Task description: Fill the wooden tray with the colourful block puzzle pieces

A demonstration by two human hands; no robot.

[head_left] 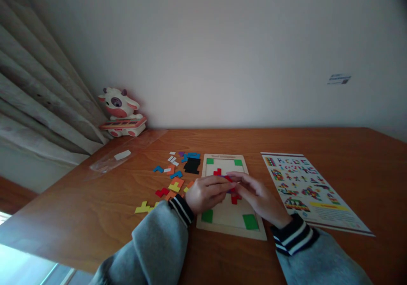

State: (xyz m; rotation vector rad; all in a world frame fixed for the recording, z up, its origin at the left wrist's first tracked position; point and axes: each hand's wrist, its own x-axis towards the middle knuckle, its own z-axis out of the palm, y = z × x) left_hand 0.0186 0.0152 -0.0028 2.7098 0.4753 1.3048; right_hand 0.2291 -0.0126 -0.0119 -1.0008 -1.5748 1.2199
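Note:
A wooden puzzle board [229, 231] lies in front of me, with green squares [251, 222] at its four corners. Red pieces [234, 199] show around its middle. Over the centre, my left hand [207, 194] and my right hand [259, 196] meet at their fingertips. Between them is a red puzzle piece [229, 178], with a bit of blue or purple beside it. My left fingers are bent and pressed together at the piece. My right thumb and fingers pinch it from the other side. The fingers cover much of the piece and the board's middle.
Left of the board lie loose yellow [143, 208], red [162, 192], orange, blue [177, 174], white and black pieces [192, 165]. A printed pattern sheet [313, 187] lies to the right. Clear plastic wrap [104, 165] and a toy cow keyboard [124, 121] are at the back left.

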